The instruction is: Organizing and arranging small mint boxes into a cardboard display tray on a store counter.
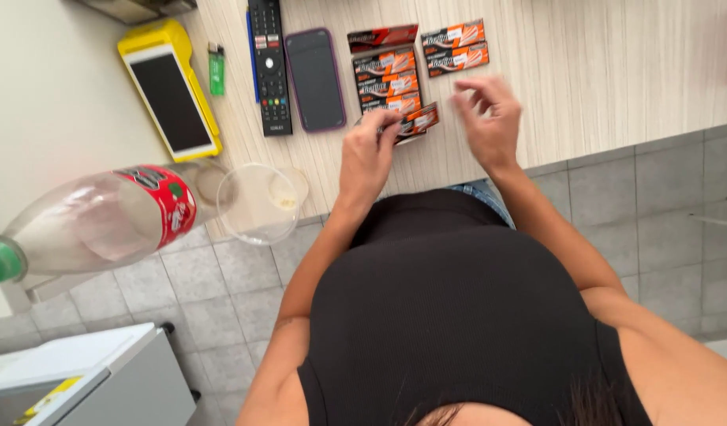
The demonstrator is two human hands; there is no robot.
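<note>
While I watch from the head camera, the left hand [369,154] has its fingers pinched on a small orange-and-black packet [417,121], holding it just off the wooden counter [600,71], right under the column of matching packets [387,83]. The right hand [489,118] hovers at three o'clock of that packet, fingers loosely spread and half curled, holding nothing, touching nothing that I can see.

What could slip here? I judge the grip is at the packet's near end only, so a tilt could drop it onto the stacked packets at twelve o'clock and knock the neat column askew. Two more packets [456,47] sit at one o'clock, close enough to get nudged by the right hand's fingertips.

At nine o'clock lie a dark phone [316,79], a black remote [270,67], a green lighter [216,69] and a yellow card terminal [170,91]. Farther out at eight o'clock, a clear cup [259,203] sits at the counter's edge beside a big plastic bottle [103,221]; a careless left elbow could tip either one.
</note>
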